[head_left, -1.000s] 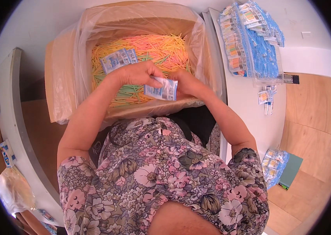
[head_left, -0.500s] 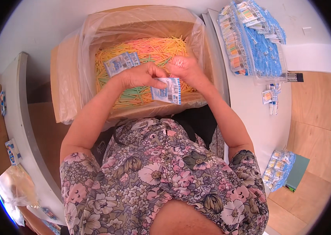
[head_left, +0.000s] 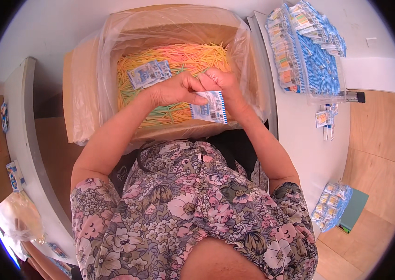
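Over the box, my left hand [head_left: 179, 89] is closed, its thumb pressing on a small blue-and-white printed packet [head_left: 209, 109] with striped ends. Right beside it, touching or nearly touching its fingertips, is my right hand [head_left: 225, 86], its fingers curled together. Whatever those curled fingers hold is hidden. Below both hands, the cardboard box [head_left: 83, 93] is lined with clear plastic and holds a heap of thin yellow, orange, pink and green sticks [head_left: 179, 53]. Several similar flat packets [head_left: 148, 73] lie on the sticks, left of my hands.
On the white table [head_left: 295, 126] to the right stands a clear plastic bin [head_left: 340, 77] full of blue-and-white packets. Loose packets [head_left: 327, 116] lie near it, and a bagged bundle of packets [head_left: 333, 203] is farther down. At lower left, another person's arm [head_left: 43, 261] shows beside a plastic bag [head_left: 17, 219].
My right hand has come down and closer against my left. The packet sits slightly farther right and is more tilted. The whole view has shifted a little.
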Motion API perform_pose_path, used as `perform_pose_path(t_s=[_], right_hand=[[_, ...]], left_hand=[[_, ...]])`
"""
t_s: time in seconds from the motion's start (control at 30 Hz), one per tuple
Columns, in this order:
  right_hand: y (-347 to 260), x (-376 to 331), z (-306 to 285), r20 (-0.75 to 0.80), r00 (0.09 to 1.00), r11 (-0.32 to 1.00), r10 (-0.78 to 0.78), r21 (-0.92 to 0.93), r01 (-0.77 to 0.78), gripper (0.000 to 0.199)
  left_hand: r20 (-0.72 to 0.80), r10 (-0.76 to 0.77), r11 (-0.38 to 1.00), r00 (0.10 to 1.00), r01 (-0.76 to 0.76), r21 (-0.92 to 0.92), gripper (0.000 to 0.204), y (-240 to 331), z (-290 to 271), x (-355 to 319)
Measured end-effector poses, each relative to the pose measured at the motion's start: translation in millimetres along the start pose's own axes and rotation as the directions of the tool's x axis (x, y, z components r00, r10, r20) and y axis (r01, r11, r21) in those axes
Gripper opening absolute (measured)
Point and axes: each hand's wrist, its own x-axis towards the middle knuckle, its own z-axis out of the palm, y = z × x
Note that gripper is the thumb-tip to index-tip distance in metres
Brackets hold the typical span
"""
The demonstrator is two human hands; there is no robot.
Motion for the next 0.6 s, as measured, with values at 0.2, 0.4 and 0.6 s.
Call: perform_pose_path(t_s=[0.2,0.4,0.6], right_hand=[[-20.3,5.9,7.1,-0.27,0.956,0.972,0.118,-0.168,-0.167,0.026],[-1.8,10.8,6.0,-0.36,0.928,0.992,0.097,-0.039,-0.119,0.026],[-27.6,-1.5,-46.8,-0.219,0.891,0.882,0.397,0.361,-0.304,0.024]], left_hand=[[-0.183,0.163,0.984,0.97,-0.146,0.099,0.008,-10.5,1.1,3.5],[-0.203,0.148,0.985,0.968,-0.126,0.118,0.01,-12.6,-1.8,6.6],[-0.532,0.141,0.986,0.835,-0.165,0.002,0.01,-14.2,-11.4,5.4]])
